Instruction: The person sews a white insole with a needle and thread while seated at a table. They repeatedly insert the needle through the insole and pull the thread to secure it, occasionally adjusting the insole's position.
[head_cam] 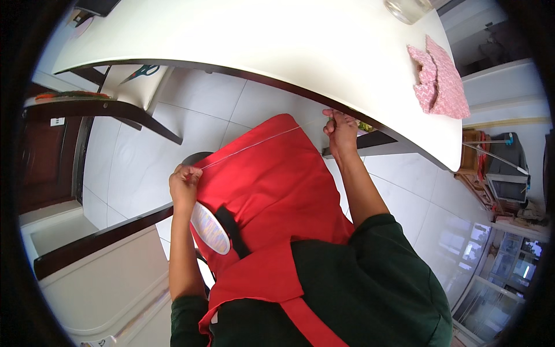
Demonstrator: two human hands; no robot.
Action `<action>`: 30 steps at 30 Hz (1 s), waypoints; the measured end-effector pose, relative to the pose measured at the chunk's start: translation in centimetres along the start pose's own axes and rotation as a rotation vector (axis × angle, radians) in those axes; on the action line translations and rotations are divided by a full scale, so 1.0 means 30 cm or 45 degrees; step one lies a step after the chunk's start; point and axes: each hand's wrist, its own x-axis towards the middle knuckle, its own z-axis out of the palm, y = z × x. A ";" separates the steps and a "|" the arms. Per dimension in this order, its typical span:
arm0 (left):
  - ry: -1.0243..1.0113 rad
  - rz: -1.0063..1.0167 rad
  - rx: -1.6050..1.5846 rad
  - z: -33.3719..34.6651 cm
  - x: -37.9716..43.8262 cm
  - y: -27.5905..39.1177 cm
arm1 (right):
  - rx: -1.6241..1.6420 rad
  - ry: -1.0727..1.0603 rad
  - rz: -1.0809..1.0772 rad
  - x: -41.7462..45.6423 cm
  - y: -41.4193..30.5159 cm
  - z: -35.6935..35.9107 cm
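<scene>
A thin white thread [251,148] runs in a nearly straight line over the lap of my red apron [277,186]. Its near end is pinched between the thumb and fingers of my left hand [185,182], at the apron's left side. Towards my right hand [342,130] the thread grows faint. That hand is curled around its far end, close under the front edge of the white table [277,47], and its fingertips are partly hard to make out. Below my left hand, an oval pale patch with a multicoloured pattern [211,227] lies against the apron, beside a black strip [233,232].
A folded pink patterned cloth [442,80] and a clear glass container [407,9] are on the table's right part. Dark-handled scissors [145,71] rest on a pale chair seat [130,86] at left. Another dark-framed chair [108,238] stands at my left.
</scene>
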 end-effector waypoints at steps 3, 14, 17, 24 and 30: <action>0.085 0.019 -0.033 -0.005 -0.026 -0.043 | 0.014 0.041 0.056 -0.011 -0.008 0.033; 0.346 0.009 0.313 -0.032 -0.121 -0.083 | 0.021 -0.063 0.006 0.025 0.045 0.006; 0.408 -0.258 0.032 -0.052 -0.207 -0.122 | 0.054 -0.099 0.096 0.020 0.048 -0.011; 0.315 -0.774 -0.478 0.009 -0.368 -0.095 | 0.008 -0.066 0.143 0.007 0.048 0.010; 0.237 -1.059 -1.056 -0.016 -0.255 -0.179 | 0.004 -0.104 0.124 0.005 0.028 -0.001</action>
